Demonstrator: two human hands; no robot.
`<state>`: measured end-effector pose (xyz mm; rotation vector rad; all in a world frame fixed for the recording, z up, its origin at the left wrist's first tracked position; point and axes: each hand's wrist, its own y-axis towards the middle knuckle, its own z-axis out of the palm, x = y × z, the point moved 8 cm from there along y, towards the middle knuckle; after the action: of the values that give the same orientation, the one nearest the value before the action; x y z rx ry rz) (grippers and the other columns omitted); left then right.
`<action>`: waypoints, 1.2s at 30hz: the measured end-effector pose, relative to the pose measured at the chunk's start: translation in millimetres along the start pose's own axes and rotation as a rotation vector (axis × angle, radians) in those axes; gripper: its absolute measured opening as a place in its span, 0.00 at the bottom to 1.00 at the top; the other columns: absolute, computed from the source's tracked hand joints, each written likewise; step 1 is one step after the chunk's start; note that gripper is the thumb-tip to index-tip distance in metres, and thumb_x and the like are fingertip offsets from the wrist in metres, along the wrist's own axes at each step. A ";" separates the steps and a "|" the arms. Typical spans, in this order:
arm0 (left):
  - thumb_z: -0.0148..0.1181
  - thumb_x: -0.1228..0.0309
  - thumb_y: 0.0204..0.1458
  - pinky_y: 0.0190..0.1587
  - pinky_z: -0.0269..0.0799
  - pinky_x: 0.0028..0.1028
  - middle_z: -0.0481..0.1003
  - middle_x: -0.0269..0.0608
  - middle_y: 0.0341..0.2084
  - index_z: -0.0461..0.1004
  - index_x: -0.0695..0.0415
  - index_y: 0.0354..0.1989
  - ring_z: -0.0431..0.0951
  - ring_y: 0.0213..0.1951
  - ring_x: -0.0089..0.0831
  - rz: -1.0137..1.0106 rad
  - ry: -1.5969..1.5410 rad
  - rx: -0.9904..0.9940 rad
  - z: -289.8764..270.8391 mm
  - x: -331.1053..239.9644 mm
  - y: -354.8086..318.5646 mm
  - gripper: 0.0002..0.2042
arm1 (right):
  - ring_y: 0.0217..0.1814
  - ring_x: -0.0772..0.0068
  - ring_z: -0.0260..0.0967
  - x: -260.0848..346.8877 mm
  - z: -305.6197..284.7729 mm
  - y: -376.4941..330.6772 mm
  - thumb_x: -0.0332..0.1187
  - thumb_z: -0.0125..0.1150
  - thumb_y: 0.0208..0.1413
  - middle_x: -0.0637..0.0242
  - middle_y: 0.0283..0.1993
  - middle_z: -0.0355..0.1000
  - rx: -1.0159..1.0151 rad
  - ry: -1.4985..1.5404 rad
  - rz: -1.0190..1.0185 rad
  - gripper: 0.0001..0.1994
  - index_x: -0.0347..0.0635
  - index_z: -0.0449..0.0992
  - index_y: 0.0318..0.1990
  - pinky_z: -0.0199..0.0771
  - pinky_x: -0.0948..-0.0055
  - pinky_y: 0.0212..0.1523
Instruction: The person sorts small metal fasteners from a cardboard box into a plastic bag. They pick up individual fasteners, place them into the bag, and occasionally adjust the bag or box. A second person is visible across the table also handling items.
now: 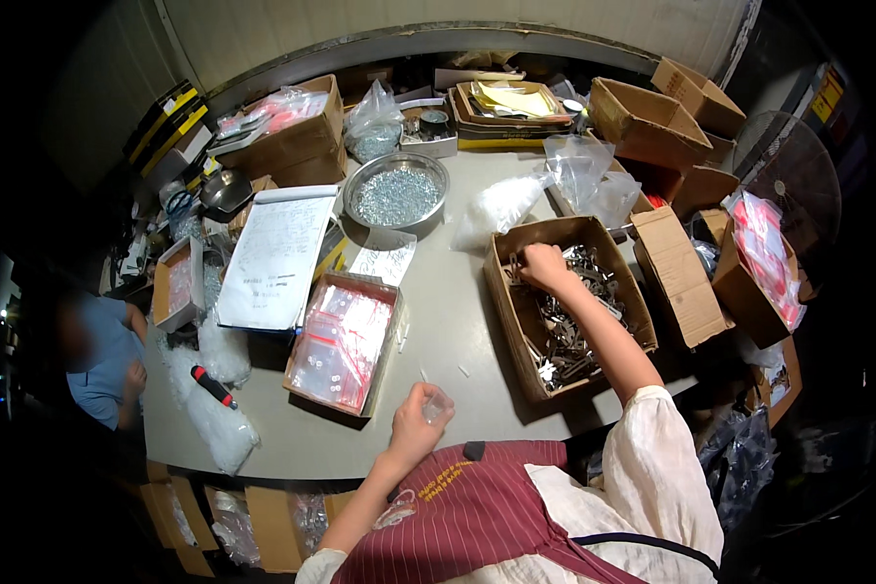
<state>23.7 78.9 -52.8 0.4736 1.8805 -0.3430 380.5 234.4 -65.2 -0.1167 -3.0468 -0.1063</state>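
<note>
My right hand (pixel 545 266) reaches into a brown cardboard box (pixel 509 307) full of dark metal parts (pixel 579 321), its fingers curled down among the parts at the box's far left corner. What it grips is hidden. My left hand (pixel 420 417) hovers near the table's front edge, pinching a small clear plastic bag (pixel 437 406). To its left stands a shallow box (pixel 384 346) filled with small zip bags with red strips.
A round metal bowl of small silver screws (pixel 397 193) sits at the back centre. A clipboard with paper (pixel 277 255), a red-handled screwdriver (pixel 212 385), loose plastic bags (pixel 501 204) and several cardboard boxes (pixel 642 122) ring the grey table (pixel 453 331). Another person (pixel 102 355) sits at left.
</note>
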 end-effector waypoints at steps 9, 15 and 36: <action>0.66 0.79 0.54 0.48 0.76 0.32 0.80 0.43 0.33 0.68 0.62 0.42 0.83 0.40 0.33 0.002 -0.032 -0.120 -18.8 8.3 -6.6 0.12 | 0.32 0.60 0.72 12.1 -72.9 -35.7 0.36 0.67 0.49 0.60 0.30 0.75 -0.376 0.479 -0.155 0.10 0.38 0.80 0.32 0.68 0.64 0.38; 0.67 0.78 0.53 0.47 0.76 0.31 0.80 0.42 0.33 0.69 0.61 0.43 0.83 0.40 0.33 0.016 -0.050 -0.107 -11.6 -2.0 6.8 0.13 | 0.24 0.85 0.61 -40.3 -66.2 -67.5 0.32 0.64 0.56 0.73 0.22 0.70 -0.206 1.178 0.200 0.09 0.36 0.78 0.27 0.60 0.77 0.27; 0.67 0.72 0.53 0.45 0.76 0.35 0.81 0.45 0.33 0.72 0.59 0.43 0.83 0.40 0.41 -0.085 0.009 0.022 10.5 22.3 -3.6 0.12 | 0.48 0.60 0.72 -26.4 -92.1 -99.4 0.39 0.70 0.41 0.60 0.38 0.80 -0.158 -0.440 0.252 0.10 0.44 0.84 0.30 0.63 0.58 0.54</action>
<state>23.7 74.5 -77.4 0.4111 1.9105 -0.4188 406.9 126.9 17.2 -0.6100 -3.4154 -0.3456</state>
